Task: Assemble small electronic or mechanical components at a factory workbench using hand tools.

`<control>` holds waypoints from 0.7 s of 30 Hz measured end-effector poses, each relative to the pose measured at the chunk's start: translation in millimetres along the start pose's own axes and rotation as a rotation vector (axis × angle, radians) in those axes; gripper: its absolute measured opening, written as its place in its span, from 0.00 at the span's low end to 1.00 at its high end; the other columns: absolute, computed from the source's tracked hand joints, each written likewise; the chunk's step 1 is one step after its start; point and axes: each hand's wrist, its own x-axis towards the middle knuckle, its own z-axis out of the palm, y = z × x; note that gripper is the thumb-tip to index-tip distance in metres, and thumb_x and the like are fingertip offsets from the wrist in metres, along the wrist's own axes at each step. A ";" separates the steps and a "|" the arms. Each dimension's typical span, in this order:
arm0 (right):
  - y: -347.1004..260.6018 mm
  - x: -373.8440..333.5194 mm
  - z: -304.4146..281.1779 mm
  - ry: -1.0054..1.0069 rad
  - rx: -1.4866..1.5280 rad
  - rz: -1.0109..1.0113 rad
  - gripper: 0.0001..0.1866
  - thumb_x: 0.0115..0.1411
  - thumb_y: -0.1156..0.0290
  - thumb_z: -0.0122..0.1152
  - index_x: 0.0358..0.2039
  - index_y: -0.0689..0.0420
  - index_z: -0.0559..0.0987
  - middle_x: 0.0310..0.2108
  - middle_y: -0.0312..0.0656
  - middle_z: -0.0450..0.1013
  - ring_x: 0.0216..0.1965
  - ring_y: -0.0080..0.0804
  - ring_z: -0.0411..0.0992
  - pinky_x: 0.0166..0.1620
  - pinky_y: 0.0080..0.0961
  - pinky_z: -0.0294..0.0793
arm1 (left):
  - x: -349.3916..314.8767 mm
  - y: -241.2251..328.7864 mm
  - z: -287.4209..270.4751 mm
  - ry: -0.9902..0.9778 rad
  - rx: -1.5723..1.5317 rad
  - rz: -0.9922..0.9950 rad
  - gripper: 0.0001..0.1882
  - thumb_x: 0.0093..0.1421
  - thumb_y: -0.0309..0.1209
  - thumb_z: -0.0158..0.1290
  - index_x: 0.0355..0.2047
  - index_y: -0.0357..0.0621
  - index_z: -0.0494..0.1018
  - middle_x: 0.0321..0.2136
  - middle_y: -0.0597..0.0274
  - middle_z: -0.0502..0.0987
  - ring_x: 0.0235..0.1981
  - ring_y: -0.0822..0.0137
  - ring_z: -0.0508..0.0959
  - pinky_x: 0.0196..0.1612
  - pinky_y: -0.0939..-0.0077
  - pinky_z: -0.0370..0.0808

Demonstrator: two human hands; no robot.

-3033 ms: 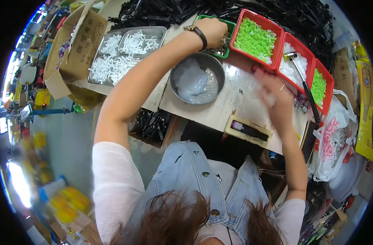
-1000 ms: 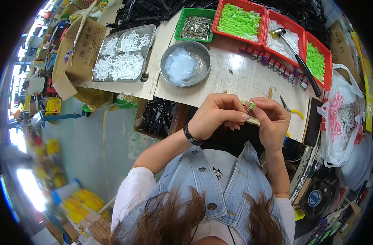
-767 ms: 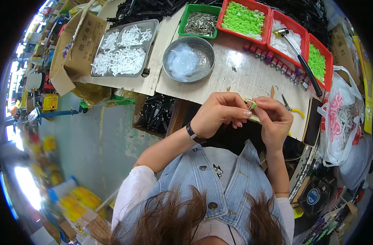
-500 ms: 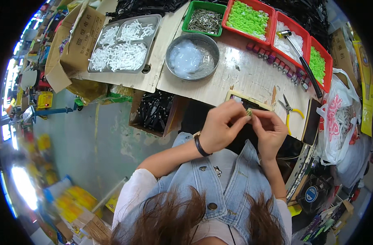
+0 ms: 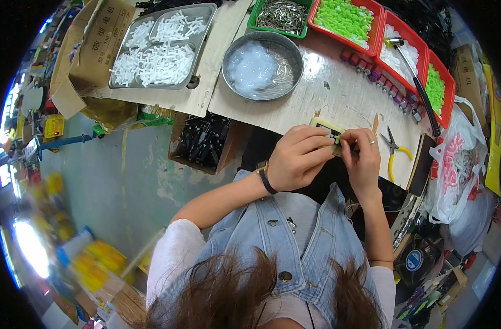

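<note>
At the front edge of the table my left hand (image 5: 301,158) and my right hand (image 5: 362,160) meet over a pale yellow frame (image 5: 317,122) with a dark inside. A tiny green plastic part (image 5: 336,140) shows between my fingertips. Both hands are closed around it in a pinch, my left fingers reaching in from one side and my right thumb and forefinger from the other. The part's lower side is hidden by my fingers, as is much of the frame. Right of my hands lie cutting pliers (image 5: 393,149) with yellow handles, touched by neither hand.
A round metal pan (image 5: 227,82) holds clear bags and thin metal pieces. Further left stands a divided tray (image 5: 194,61) of white parts. Red bins (image 5: 378,30) of green and white pieces line the back right, with a hammer (image 5: 418,82) across them. Small motors (image 5: 381,80) sit in front.
Both hands have lowered slightly and moved in over the yellow frame, bringing the small green part down to it. My head view has shifted a little.
</note>
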 end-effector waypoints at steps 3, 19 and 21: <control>1.2 2.0 5.0 -0.009 0.000 0.000 0.10 0.50 0.84 0.63 0.33 0.60 0.74 0.31 0.43 0.70 0.34 0.39 0.70 0.37 0.31 0.71 | -0.2 -7.9 3.7 -0.047 -0.007 0.028 0.10 0.47 0.22 0.62 0.32 0.41 0.77 0.37 0.60 0.79 0.45 0.58 0.78 0.46 0.63 0.72; 110.4 143.3 -86.5 0.089 -0.594 0.077 0.11 0.56 0.75 0.58 0.40 0.59 0.81 0.30 0.53 0.77 0.30 0.44 0.77 0.35 0.35 0.75 | 39.8 4.2 -18.8 -0.448 -0.065 -0.121 0.08 0.48 0.23 0.57 0.31 0.41 0.74 0.37 0.58 0.77 0.41 0.55 0.76 0.47 0.63 0.71; 129.7 166.3 -73.8 -0.029 -0.786 0.071 0.09 0.55 0.74 0.57 0.36 0.60 0.81 0.30 0.54 0.77 0.31 0.50 0.76 0.37 0.41 0.75 | 42.8 5.4 -27.5 -0.345 -0.097 -0.179 0.05 0.50 0.23 0.59 0.29 0.41 0.75 0.32 0.56 0.76 0.36 0.52 0.76 0.41 0.64 0.72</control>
